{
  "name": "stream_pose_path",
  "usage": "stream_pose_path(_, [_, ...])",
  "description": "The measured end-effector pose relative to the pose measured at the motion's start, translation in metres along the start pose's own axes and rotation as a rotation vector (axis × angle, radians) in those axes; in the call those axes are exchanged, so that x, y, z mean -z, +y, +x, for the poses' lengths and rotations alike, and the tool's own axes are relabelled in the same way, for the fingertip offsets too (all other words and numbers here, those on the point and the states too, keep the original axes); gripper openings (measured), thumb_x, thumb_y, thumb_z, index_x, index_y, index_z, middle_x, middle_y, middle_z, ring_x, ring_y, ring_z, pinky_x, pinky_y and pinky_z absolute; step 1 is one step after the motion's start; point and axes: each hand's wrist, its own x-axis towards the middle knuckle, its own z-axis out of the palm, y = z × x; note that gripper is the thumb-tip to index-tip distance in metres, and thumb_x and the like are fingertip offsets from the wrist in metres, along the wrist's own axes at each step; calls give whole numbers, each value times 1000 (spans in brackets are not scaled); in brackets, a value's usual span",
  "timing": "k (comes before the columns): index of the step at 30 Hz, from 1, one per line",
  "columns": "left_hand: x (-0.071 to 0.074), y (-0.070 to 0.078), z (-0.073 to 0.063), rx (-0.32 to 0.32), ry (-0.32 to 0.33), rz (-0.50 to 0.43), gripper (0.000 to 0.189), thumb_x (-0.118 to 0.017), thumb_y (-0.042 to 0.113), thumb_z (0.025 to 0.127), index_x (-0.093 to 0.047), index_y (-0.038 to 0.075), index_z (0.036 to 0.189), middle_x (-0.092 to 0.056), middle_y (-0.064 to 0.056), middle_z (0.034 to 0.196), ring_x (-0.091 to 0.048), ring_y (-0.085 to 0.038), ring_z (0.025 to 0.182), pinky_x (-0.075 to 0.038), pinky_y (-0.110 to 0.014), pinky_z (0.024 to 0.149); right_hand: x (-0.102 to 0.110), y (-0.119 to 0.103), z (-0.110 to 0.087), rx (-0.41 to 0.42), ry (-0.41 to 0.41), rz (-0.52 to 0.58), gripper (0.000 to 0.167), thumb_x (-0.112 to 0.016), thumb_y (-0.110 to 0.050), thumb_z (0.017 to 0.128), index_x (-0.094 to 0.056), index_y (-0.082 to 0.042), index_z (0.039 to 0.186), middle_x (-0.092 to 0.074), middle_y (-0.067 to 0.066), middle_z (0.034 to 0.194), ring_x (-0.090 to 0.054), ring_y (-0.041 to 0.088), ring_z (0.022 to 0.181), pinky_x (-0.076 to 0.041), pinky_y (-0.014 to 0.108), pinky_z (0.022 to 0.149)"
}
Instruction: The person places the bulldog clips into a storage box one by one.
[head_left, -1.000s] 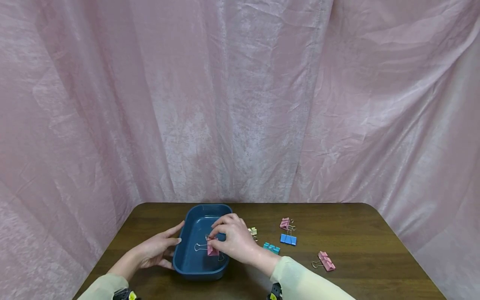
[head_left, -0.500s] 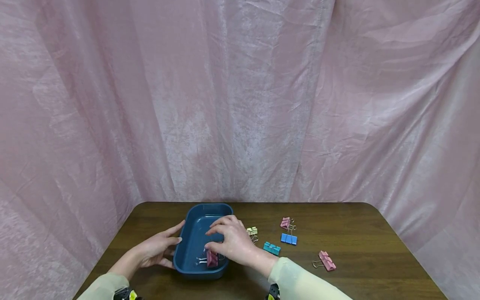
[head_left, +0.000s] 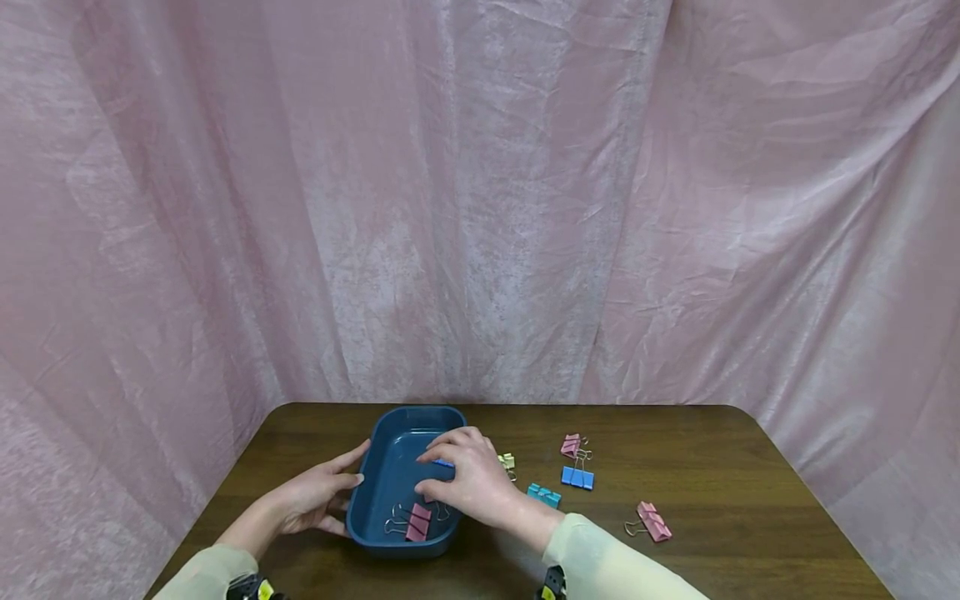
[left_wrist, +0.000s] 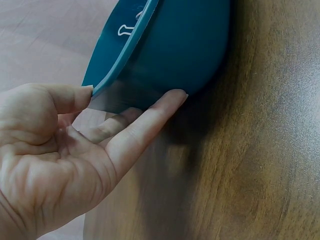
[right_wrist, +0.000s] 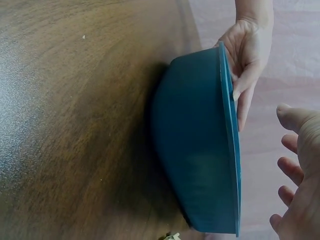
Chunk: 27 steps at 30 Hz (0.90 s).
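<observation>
A deep blue plastic box (head_left: 397,550) stands on the table's left half. My left hand (head_left: 311,498) holds its left side, thumb on the rim and fingers against the outer wall. Over the box's right side hovers my right hand (head_left: 472,475), thumb and fingers apart, nothing between them. Below it, in the box's near end, lies a pink binder clip (head_left: 418,522) with wire handles spread. Part of a blue binder clip (head_left: 444,462) shows under my right fingers; the hand hides the rest. Other wire handles (head_left: 442,511) show near the right wall.
Right of the box lie a yellow binder clip (head_left: 507,461), partly hidden, and a teal one (head_left: 543,496). Farther right are a pink clip (head_left: 572,445), a blue clip (head_left: 577,477) and another pink clip (head_left: 654,522) on the wooden table (head_left: 720,475). A pink curtain (head_left: 480,208) hangs behind.
My right hand has let go of the pink binder clip, which dropped into the near end of the box. The fingers have spread apart. My left hand stays on the box.
</observation>
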Motion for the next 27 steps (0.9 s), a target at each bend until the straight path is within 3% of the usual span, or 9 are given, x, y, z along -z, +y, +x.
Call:
stream_pose_path(7, [-1, 1, -1, 0, 4, 3, 70, -44, 18, 110, -1, 18, 166, -31, -42, 151, -60, -50, 118, -56, -65, 79, 6, 1, 2, 27, 37, 7, 30, -80, -43, 89, -78, -28, 114, -65, -10, 123, -48, 17, 124, -40, 50, 104])
stream_pose_path(27, [1, 0, 0, 1, 12, 9, 71, -46, 19, 110, -2, 18, 166, -38, -39, 148, -63, -45, 115, -56, -64, 79, 28, 6, 3, -33, 79, 45, 34, -82, -42, 87, -77, -27, 117, -63, -10, 125, -46, 15, 125, -41, 48, 104])
